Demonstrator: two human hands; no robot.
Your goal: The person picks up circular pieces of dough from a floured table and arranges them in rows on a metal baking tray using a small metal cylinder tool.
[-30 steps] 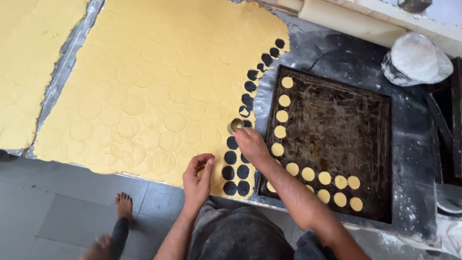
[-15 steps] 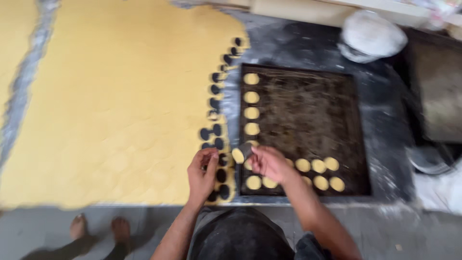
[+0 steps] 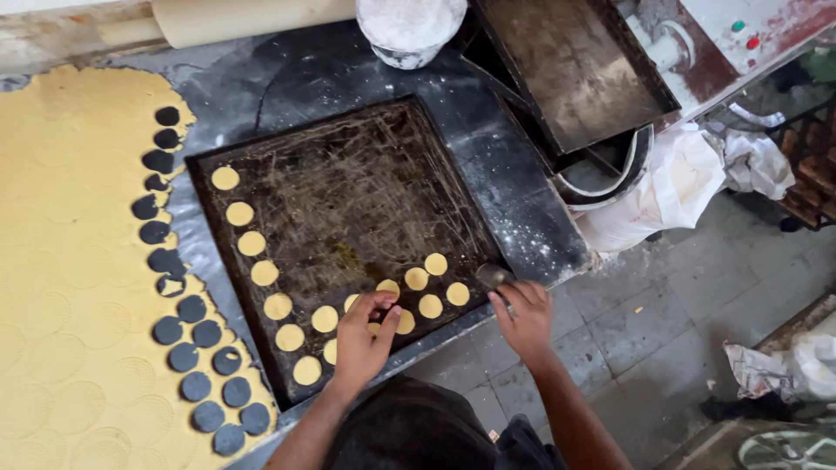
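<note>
A dark, scratched baking tray [image 3: 348, 191] lies on the floured table. Yellow dough rounds [image 3: 252, 243] run down its left side and along its near edge. My left hand [image 3: 364, 338] rests on the near row, fingers pinched on a dough round [image 3: 376, 328]. My right hand [image 3: 525, 319] hovers at the tray's near right corner, gripping a small round metal cutter [image 3: 492, 276]. The rolled yellow dough sheet [image 3: 70, 261] covers the table on the left, with a line of dark round holes [image 3: 187, 335] cut along its edge.
A pale rolling pin [image 3: 252, 17] and a white bowl of flour [image 3: 409, 26] sit at the table's far side. A second dark tray [image 3: 575, 70] lies at the upper right, above white sacks [image 3: 675, 183]. Grey floor tiles [image 3: 679, 313] lie to the right.
My left hand has moved from the dough sheet's edge onto the tray's near row. My right hand, with the cutter, has shifted to the tray's right corner. The view has swung right.
</note>
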